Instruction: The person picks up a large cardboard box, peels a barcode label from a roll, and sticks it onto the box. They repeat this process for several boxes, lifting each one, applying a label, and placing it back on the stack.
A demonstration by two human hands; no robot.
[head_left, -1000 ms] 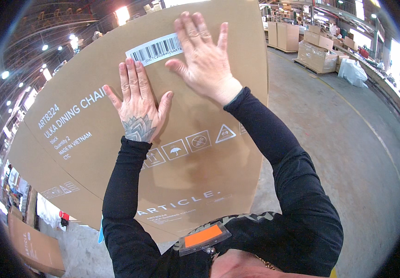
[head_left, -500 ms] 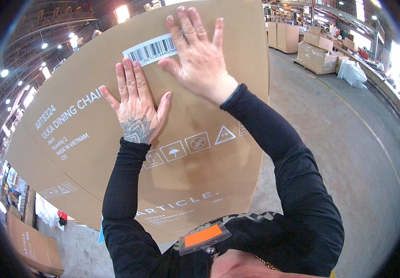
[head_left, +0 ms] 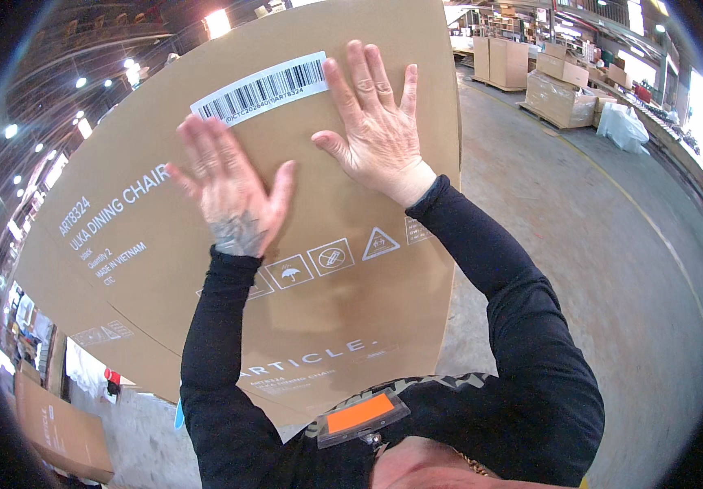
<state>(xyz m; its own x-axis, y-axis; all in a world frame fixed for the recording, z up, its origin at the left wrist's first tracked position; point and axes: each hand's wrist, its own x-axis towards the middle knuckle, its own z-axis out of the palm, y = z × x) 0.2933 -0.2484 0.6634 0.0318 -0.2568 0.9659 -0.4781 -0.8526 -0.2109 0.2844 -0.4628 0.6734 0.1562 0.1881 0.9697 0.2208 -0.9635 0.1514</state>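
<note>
1. Box, big and brown, is right in front of you and fills most of the view, with its wide side facing you.
2. Your left hand is spread out over the box, on the left. Its fingers are loose and hold nothing. They look blurry, so I cannot tell if they touch the box. Their tips are at the bottom left edge of the white sticker.
3. Your right hand is spread out too, up high. Its fingers are straight, hold nothing, and look flat on the box. The pointer finger is just beside the right end of the sticker.
4. The sticker has black stripes and sits tilted near the top of the box, its right end higher than its left.
5. Below your hands, the box has a row of white pictures, with an umbrella and a triangle.
6. You have long black sleeves and an orange card on your chest.
7. Another brown box is low on the left.
8. Far off on the right, a wrapped box stands near a white plastic bag on the gray floor.
</note>
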